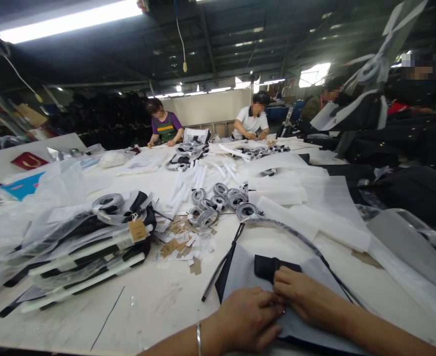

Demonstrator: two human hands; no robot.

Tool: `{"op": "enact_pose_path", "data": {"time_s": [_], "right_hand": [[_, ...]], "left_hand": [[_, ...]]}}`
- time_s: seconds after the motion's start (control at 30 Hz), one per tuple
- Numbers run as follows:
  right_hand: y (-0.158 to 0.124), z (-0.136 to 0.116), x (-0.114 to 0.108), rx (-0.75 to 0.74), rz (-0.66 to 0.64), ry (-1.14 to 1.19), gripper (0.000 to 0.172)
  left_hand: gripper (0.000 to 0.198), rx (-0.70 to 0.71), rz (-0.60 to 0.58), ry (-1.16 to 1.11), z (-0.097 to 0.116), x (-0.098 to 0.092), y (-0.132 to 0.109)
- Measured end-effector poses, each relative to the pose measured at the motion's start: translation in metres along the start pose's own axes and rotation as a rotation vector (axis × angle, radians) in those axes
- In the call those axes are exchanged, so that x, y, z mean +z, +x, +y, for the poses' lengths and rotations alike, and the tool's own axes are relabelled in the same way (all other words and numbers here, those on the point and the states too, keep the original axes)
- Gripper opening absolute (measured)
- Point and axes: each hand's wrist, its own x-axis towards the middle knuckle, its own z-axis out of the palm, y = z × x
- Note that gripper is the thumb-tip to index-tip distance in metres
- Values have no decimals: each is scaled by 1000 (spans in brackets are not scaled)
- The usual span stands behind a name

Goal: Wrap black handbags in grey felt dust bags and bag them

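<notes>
In front of me lies a black bag (223, 279) with a pale grey wrapping sheet (240, 267) over it. A short black leather-like piece (268, 267) rests on the sheet. My left hand (249, 316) and my right hand (303, 296) meet low on the sheet, fingertips touching. Both have curled, closed fingers, and what they pinch is hidden apart from a tiny shiny spot between them. The right hand's knuckles lie against the black piece. A long strap (295, 227) in clear wrap arches behind the bag.
Wrapped black bags (92, 252) are piled at left. Rolled grey straps (220, 202), scattered brown tags (173, 244), white tubes (192, 180) and foam sheets (336, 202) cover the table's middle and right. Two people (166, 126) work across the table. A wrapped bag hangs from a post at right.
</notes>
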Motion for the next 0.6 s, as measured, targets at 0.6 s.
{"op": "enact_pose_path", "data": {"time_s": [0.6], "right_hand": [[-43, 99, -53, 628, 441, -196, 31]], "left_hand": [[27, 182, 572, 473, -29, 74, 2]]}}
